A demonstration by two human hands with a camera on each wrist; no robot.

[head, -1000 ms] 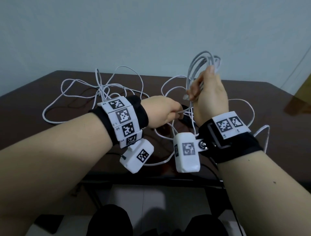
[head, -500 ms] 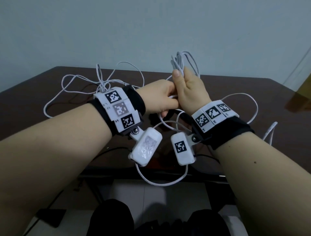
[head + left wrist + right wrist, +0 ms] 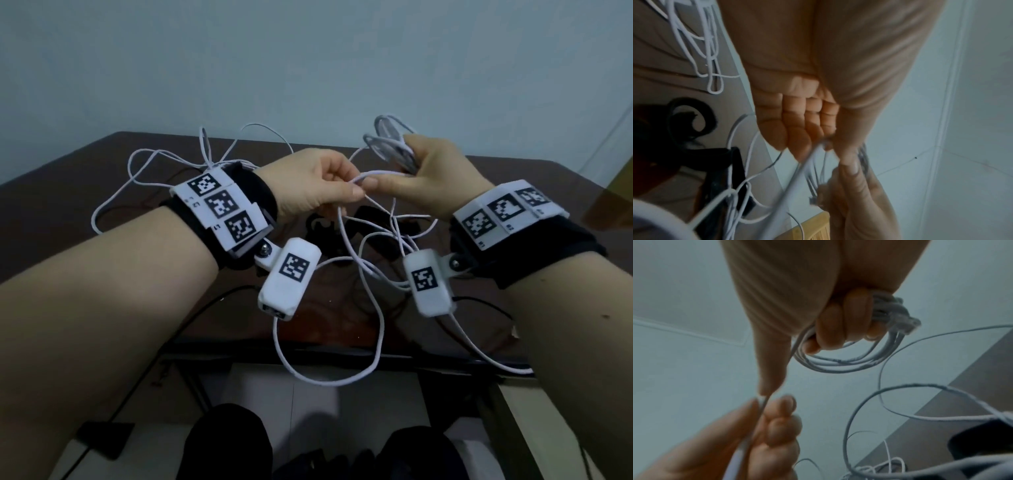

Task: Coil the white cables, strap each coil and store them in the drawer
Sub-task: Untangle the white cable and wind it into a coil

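Holding a bundle of white loops [image 3: 394, 145] above a dark brown table [image 3: 68, 192], the right hand [image 3: 435, 178] keeps its fingers [image 3: 840, 324] curled round the coil, thumb stretched toward nine o'clock to meet the left hand [image 3: 315, 185]. That left hand pinches the loose run of the same white cable [image 3: 373, 175] between thumb and fingertips [image 3: 781, 415], its other fingers clenched into the palm. From the pinch the cable drops toward six o'clock, sagging in a wide loop [image 3: 329, 380] past the table's near edge. A second white cable [image 3: 147, 164] lies in an untidy sprawl on the tabletop at about ten o'clock from the hands, well apart from the coil. Black straps [image 3: 363, 222] (their number cannot be told) rest on the table just below the two hands. Both wrists carry black bands with white tagged camera units [image 3: 291, 277].
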